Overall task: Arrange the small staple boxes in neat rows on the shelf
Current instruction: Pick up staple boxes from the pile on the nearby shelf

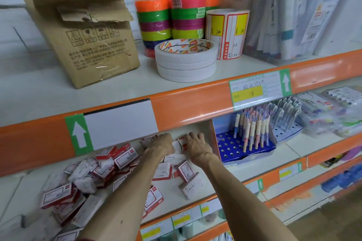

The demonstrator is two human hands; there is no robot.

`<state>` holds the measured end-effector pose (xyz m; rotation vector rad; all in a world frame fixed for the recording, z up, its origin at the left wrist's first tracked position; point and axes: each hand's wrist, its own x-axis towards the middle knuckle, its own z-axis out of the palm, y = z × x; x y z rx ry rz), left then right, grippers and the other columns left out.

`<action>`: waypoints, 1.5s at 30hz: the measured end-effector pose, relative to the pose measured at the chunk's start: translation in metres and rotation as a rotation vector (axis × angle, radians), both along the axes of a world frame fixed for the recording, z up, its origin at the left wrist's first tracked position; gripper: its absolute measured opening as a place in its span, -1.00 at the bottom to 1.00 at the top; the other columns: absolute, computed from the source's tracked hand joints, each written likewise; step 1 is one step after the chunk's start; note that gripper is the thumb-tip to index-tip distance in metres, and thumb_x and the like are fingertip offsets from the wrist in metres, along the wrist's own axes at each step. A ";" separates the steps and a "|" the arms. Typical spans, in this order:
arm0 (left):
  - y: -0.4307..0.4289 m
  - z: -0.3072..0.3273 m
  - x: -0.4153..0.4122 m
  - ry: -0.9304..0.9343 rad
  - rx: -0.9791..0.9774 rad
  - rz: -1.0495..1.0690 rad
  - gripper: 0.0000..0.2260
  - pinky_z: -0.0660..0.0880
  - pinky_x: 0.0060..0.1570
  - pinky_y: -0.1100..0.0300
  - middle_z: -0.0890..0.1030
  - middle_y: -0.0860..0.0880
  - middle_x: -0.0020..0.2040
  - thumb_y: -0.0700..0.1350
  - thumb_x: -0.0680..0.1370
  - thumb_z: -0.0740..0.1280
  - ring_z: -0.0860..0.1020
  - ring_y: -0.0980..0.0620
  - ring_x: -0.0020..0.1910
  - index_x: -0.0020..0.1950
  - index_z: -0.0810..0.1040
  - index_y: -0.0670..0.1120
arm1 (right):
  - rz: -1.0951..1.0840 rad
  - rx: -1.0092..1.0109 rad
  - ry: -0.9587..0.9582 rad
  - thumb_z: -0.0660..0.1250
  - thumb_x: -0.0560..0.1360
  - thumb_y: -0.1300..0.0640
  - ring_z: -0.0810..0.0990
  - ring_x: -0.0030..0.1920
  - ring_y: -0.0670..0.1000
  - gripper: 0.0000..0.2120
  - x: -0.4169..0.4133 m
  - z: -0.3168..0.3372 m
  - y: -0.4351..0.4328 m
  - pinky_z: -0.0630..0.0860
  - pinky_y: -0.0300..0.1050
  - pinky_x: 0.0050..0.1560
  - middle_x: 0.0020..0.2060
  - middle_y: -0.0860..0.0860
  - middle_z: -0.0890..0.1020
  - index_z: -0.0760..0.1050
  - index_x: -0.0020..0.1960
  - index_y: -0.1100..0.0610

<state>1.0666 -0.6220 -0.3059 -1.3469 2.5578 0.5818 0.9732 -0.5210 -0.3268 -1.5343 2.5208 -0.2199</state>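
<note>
Both hands are in deep at the back of the shelf (172, 197). The right hand (197, 147) curls thumb and fingers round one staple box (182, 142). The left hand (162, 144) is beside it, its fingers hidden, so I can't tell its grip. The loose staple boxes (101, 170) lie heaped to the left.

Head-worn camera looks forward and down, close to shelf (290, 148).

A white shelf board with an orange front rail (254, 168) carries small red-and-white cardboard staple boxes (88, 174), scattered left of a blue perforated pen stand (235, 146).
</note>
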 end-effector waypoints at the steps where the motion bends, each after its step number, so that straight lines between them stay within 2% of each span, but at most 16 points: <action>1: -0.001 0.000 0.001 0.006 0.002 -0.005 -0.74 0.48 -0.08 0.15 0.63 -0.12 0.10 -0.14 0.46 0.37 0.59 -0.09 0.04 0.13 0.57 -0.14 | 0.000 -0.009 -0.017 0.22 0.55 0.30 0.26 0.36 0.14 -0.53 0.000 -0.001 -0.001 0.41 0.03 0.33 0.37 0.10 0.31 0.21 0.42 0.16; 5: 0.003 -0.006 0.000 -0.016 -0.055 -0.033 -0.44 0.34 -0.20 0.16 0.59 -0.02 -0.01 0.35 0.35 0.42 0.49 -0.03 -0.10 0.10 0.54 -0.07 | -0.026 -0.021 0.032 0.28 0.54 0.25 0.31 0.32 0.11 -0.53 -0.001 -0.002 -0.003 0.44 -0.03 0.29 0.32 0.10 0.34 0.21 0.40 0.18; 7: 0.006 -0.007 -0.004 -0.036 -0.123 -0.044 -0.42 0.29 -0.28 0.16 0.58 -0.01 -0.07 0.42 0.32 0.38 0.47 -0.02 -0.15 0.00 0.54 -0.06 | -0.040 -0.004 0.039 0.27 0.55 0.22 0.31 0.31 0.13 -0.54 -0.002 -0.002 -0.003 0.43 -0.02 0.31 0.31 0.11 0.31 0.23 0.40 0.21; 9: 0.008 -0.008 -0.009 -0.027 -0.149 -0.023 -0.48 0.26 -0.33 0.17 0.55 0.00 -0.13 0.40 0.32 0.40 0.47 -0.02 -0.18 -0.09 0.51 -0.03 | -0.082 -0.007 0.010 0.27 0.56 0.19 0.32 0.31 0.13 -0.56 -0.001 -0.003 -0.002 0.42 0.00 0.32 0.31 0.13 0.31 0.24 0.40 0.21; 13: 0.013 -0.020 -0.016 0.013 -0.206 0.031 -0.64 0.26 -0.25 0.16 0.60 0.02 -0.05 0.22 0.39 0.46 0.52 -0.02 -0.12 -0.09 0.55 -0.04 | -0.169 -0.067 -0.106 0.31 0.55 0.16 0.40 0.30 0.12 -0.55 0.001 -0.009 0.002 0.44 0.00 0.32 0.30 0.12 0.40 0.26 0.37 0.21; 17: 0.014 -0.024 -0.017 0.119 -0.225 0.007 -0.57 0.38 -0.03 0.11 0.62 0.01 0.05 0.20 0.32 0.53 0.57 -0.07 0.04 0.06 0.61 -0.02 | -0.225 -0.077 -0.105 0.33 0.55 0.17 0.50 0.26 0.10 -0.59 -0.006 -0.010 0.009 0.45 -0.08 0.30 0.26 0.13 0.48 0.29 0.33 0.21; 20: 0.015 -0.022 -0.012 0.209 -0.301 -0.095 -0.53 0.39 -0.11 0.17 0.63 0.01 0.07 0.18 0.32 0.54 0.60 -0.05 0.01 0.14 0.61 0.00 | -0.236 -0.066 -0.112 0.34 0.53 0.21 0.56 0.22 0.11 -0.58 -0.009 -0.006 0.015 0.49 -0.10 0.25 0.24 0.15 0.49 0.28 0.32 0.21; 23: 0.014 -0.014 -0.003 0.267 -0.358 -0.153 -0.54 0.46 0.00 0.14 0.60 -0.01 0.14 0.15 0.39 0.50 0.58 -0.05 0.07 0.20 0.56 -0.02 | -0.232 -0.089 -0.114 0.34 0.54 0.22 0.59 0.17 0.12 -0.62 -0.007 0.005 0.020 0.52 -0.08 0.20 0.22 0.15 0.49 0.29 0.29 0.22; 27: 0.013 0.009 0.018 0.288 -0.325 -0.116 -0.50 0.45 0.21 0.03 0.53 -0.03 0.26 0.15 0.45 0.44 0.51 -0.09 0.22 0.32 0.47 -0.02 | -0.203 -0.201 -0.120 0.26 0.57 0.24 0.61 0.08 0.16 -0.76 -0.001 0.029 0.019 0.56 0.01 0.11 0.17 0.14 0.49 0.32 0.21 0.18; 29: 0.011 0.020 0.030 0.328 -0.162 -0.033 -0.47 0.38 0.31 0.01 0.48 -0.07 0.35 0.11 0.49 0.42 0.45 -0.11 0.31 0.39 0.42 -0.08 | -0.168 -0.237 -0.142 0.19 0.60 0.20 0.62 -0.03 0.15 -0.86 0.005 0.044 0.016 0.57 0.05 0.04 0.11 0.11 0.52 0.33 0.16 0.14; 31: 0.009 0.028 0.047 0.369 -0.083 0.045 -0.46 0.38 0.32 0.00 0.47 -0.12 0.36 0.10 0.48 0.43 0.44 -0.13 0.31 0.38 0.43 -0.09 | -0.137 -0.255 -0.159 0.17 0.60 0.19 0.58 -0.18 0.10 -0.98 0.013 0.057 0.013 0.57 0.01 -0.06 0.01 0.10 0.58 0.34 0.01 0.09; 33: 0.006 0.035 0.070 0.379 -0.112 0.112 -0.51 0.45 0.23 0.02 0.52 -0.14 0.28 0.12 0.47 0.45 0.49 -0.13 0.24 0.30 0.48 -0.09 | -0.103 -0.250 -0.163 0.22 0.56 0.22 0.53 -0.25 0.08 -0.94 0.023 0.066 0.009 0.49 -0.09 -0.15 -0.04 0.11 0.63 0.39 -0.05 0.09; 35: 0.005 0.041 0.097 0.389 -0.143 0.136 -0.56 0.50 0.16 0.04 0.57 -0.12 0.22 0.07 0.48 0.45 0.54 -0.09 0.17 0.27 0.49 -0.10 | -0.038 -0.242 -0.157 0.29 0.52 0.23 0.58 -0.19 0.09 -0.92 0.036 0.069 0.006 0.41 -0.16 -0.19 -0.05 0.11 0.66 0.49 0.00 0.11; 37: 0.007 0.045 0.128 0.390 -0.189 0.119 -0.57 0.52 0.17 0.07 0.57 -0.09 0.26 0.01 0.47 0.46 0.55 -0.05 0.17 0.30 0.51 -0.07 | 0.007 -0.262 -0.183 0.31 0.53 0.18 0.60 -0.16 0.05 -0.91 0.056 0.069 0.002 0.47 -0.15 -0.17 -0.07 0.07 0.67 0.50 0.02 0.07; 41: 0.013 0.048 0.203 0.352 -0.208 0.220 -0.51 0.55 0.13 0.06 0.53 -0.06 0.33 -0.05 0.44 0.49 0.62 -0.03 0.08 0.35 0.49 0.06 | 0.077 -0.239 -0.310 0.29 0.56 0.20 0.63 -0.06 0.04 -0.85 0.113 0.062 -0.009 0.58 -0.05 0.04 0.00 0.03 0.64 0.49 0.11 0.06; 45: 0.013 0.047 0.285 0.291 -0.239 0.296 -0.50 0.44 0.28 0.06 0.54 -0.03 0.32 -0.05 0.44 0.51 0.54 -0.03 0.23 0.36 0.50 0.00 | 0.207 -0.196 -0.323 0.33 0.53 0.25 0.65 0.01 0.09 -0.69 0.178 0.063 -0.026 0.60 0.03 0.06 0.06 0.04 0.64 0.47 0.25 0.05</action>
